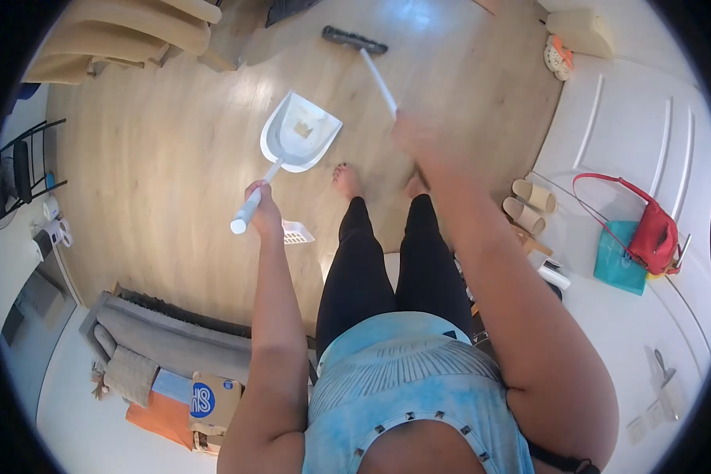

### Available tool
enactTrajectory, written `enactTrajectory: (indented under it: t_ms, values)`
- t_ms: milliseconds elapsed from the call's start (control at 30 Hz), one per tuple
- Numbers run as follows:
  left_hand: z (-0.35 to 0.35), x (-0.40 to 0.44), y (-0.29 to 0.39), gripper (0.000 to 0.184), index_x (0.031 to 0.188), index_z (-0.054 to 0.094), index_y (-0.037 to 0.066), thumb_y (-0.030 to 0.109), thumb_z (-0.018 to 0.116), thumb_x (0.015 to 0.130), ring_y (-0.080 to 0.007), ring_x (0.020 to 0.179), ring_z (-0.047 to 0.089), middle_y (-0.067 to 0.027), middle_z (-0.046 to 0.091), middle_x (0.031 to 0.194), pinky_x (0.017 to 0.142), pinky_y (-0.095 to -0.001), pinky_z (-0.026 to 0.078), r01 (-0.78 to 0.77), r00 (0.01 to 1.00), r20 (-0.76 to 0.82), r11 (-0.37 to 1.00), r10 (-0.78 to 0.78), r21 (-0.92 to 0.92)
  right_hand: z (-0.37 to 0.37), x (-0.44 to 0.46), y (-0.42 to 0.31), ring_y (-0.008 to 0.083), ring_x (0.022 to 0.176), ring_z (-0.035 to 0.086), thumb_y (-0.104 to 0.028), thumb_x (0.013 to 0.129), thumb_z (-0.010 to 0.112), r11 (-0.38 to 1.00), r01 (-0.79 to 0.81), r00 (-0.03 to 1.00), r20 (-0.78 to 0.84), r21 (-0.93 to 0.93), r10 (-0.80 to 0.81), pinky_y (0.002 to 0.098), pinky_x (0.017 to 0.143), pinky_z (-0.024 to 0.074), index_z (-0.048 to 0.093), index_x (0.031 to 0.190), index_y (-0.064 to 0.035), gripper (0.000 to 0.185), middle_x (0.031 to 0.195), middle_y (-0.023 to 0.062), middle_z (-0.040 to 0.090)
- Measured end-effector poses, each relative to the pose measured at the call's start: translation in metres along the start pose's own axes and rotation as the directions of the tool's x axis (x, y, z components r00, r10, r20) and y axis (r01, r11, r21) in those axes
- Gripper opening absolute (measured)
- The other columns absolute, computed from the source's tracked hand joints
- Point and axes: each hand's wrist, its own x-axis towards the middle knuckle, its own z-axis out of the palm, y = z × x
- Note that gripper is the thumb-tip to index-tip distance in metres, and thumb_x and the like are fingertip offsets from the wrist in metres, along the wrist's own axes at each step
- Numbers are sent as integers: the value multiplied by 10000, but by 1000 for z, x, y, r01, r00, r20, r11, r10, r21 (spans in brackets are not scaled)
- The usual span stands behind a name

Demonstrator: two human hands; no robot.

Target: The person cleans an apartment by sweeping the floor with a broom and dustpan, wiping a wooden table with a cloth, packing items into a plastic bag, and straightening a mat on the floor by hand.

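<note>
My left hand (264,207) is wrapped round the pale handle of a long-handled dustpan (324,136). The white pan rests on the wood floor ahead of my feet, with a small beige patch of something in it. My right hand (412,136), smeared by motion, grips the white stick of a broom (378,77). The dark broom head (354,39) lies on the floor farther off, beyond the dustpan and to its right. Part of the broom stick is hidden by my hand and forearm.
A grey sofa (174,332) with cushions and a cardboard box stands at the lower left. A white slotted basket-like piece (297,232) is by my left wrist. Beige slippers (529,205) lie near the white door, where a red bag (654,237) hangs. Draped chairs (118,35) stand at upper left.
</note>
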Motion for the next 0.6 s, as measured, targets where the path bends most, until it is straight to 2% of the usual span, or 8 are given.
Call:
enactTrajectory:
  t_ms: [67, 100, 167, 267, 333, 467, 567, 600]
  values:
    - [3, 4, -7, 136, 896, 522, 8, 107, 512, 803, -137, 770, 488, -61, 526, 813, 715, -263, 396, 8, 1000, -16, 1000, -8, 10, 27, -40, 9, 363, 906, 544, -165, 857, 326, 971, 170, 985, 66, -169, -161, 455, 791, 420, 426, 1102, -4, 310, 969, 202, 560]
    - [2, 5, -11, 140, 899, 523, 5, 105, 513, 801, -137, 771, 489, -61, 527, 809, 716, -259, 395, 10, 1000, -11, 1000, -10, -11, 32, -67, 14, 363, 906, 544, -165, 857, 326, 969, 171, 985, 68, -177, -161, 455, 791, 420, 426, 1102, -4, 310, 969, 202, 560]
    - [-1, 6, -14, 143, 902, 524, 3, 103, 514, 800, -137, 771, 490, -60, 527, 806, 718, -255, 395, 9, 1000, -11, 999, -10, -37, 38, -119, 21, 386, 841, 553, -142, 815, 392, 984, 180, 952, 254, -13, -171, 462, 718, 443, 365, 1193, 9, 408, 969, 262, 532]
    - [-5, 7, -17, 150, 908, 525, -2, 99, 516, 797, -144, 785, 493, -60, 530, 817, 733, -260, 395, 2, 1000, -9, 1000, -2, -18, 37, -155, 54, 391, 814, 550, -154, 824, 382, 983, 168, 941, 284, 78, -184, 460, 730, 432, 357, 1209, -13, 410, 925, 257, 548]
    - [-13, 9, -17, 152, 908, 531, 6, 103, 520, 792, -126, 733, 484, -46, 522, 783, 669, -244, 400, 54, 997, -54, 996, -58, -71, 33, -170, 81, 379, 781, 560, -177, 834, 380, 975, 211, 962, 160, 72, -221, 460, 715, 434, 340, 1220, -26, 417, 844, 232, 572]
    - [-51, 15, -9, 144, 900, 537, 26, 114, 528, 787, -77, 605, 445, -12, 495, 708, 536, -206, 372, 43, 998, -40, 997, -46, -61, -3, -160, 119, 391, 738, 563, -220, 837, 391, 1000, 6, 996, 85, 13, -7, 480, 674, 438, 418, 1163, -11, 389, 781, 252, 569]
    - [-76, 15, 9, 110, 867, 545, 48, 108, 534, 775, -20, 469, 350, 32, 445, 632, 408, -174, 286, 127, 992, 3, 991, -127, -38, 2, -110, 158, 354, 663, 580, -229, 829, 418, 997, -71, 988, 141, 36, 66, 447, 638, 458, 491, 1074, -13, 335, 707, 221, 575]
    - [-82, 17, 9, 110, 867, 545, 48, 108, 534, 775, -20, 469, 350, 32, 445, 632, 408, -174, 286, 127, 992, -8, 991, -128, -39, -2, -105, 154, 320, 634, 579, -220, 819, 432, 932, -252, 955, 225, 260, 195, 419, 618, 464, 507, 1022, -12, 300, 676, 191, 571]
